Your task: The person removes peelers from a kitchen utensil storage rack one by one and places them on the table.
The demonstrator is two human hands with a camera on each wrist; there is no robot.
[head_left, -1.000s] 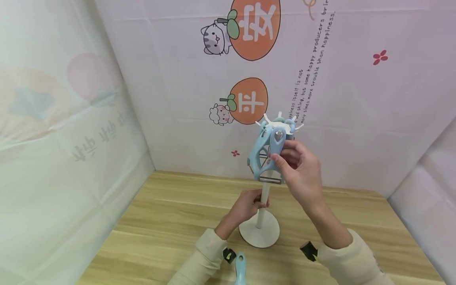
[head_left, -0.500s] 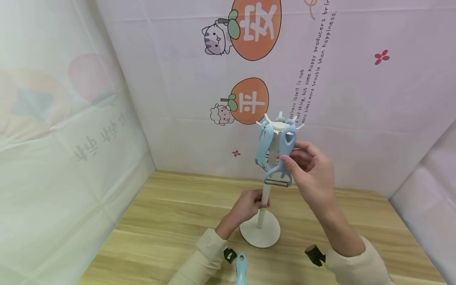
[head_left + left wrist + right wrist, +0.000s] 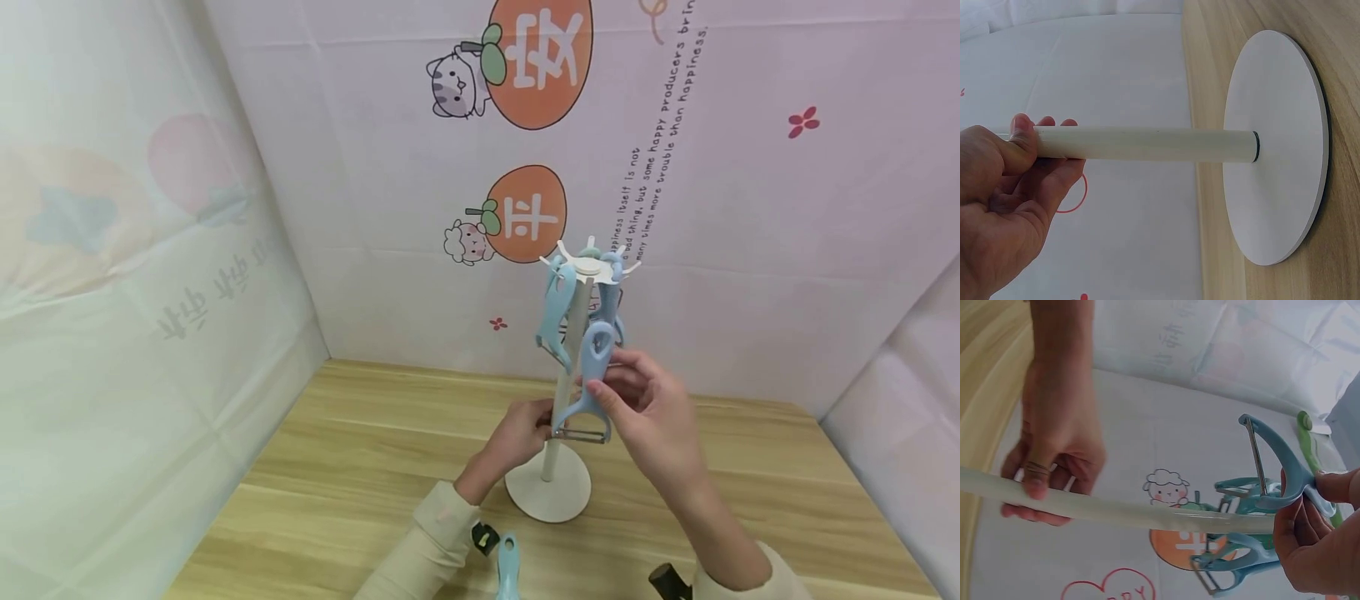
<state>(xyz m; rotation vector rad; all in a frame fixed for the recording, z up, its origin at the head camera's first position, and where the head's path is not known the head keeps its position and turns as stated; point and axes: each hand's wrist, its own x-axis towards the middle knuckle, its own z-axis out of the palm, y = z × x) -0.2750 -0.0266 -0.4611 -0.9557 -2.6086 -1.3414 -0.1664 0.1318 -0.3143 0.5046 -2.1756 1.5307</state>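
A white stand has a round base [image 3: 547, 500], an upright pole [image 3: 1147, 144] and a ring of curved hooks [image 3: 588, 267] on top. My left hand [image 3: 519, 435] grips the pole partway up, thumb on one side and fingers on the other. My right hand [image 3: 658, 417] pinches a light-blue Y-shaped vegetable peeler [image 3: 596, 360] by its handle, in front of the pole. Its blade end points down, and the hole in its handle sits below the hooks. A teal peeler [image 3: 555, 315] hangs at the left of the rack; more hang behind the pole, partly hidden.
Another light-blue handle with a hole [image 3: 507, 562] lies on the wooden table [image 3: 300, 500] near the front, cut off by the frame. A printed cloth [image 3: 390, 208] stands behind, with cloth walls at both sides.
The light-blue peeler has come away from the hooks and moved down in my right hand, after first shifting slightly right. My left hand stays on the pole.
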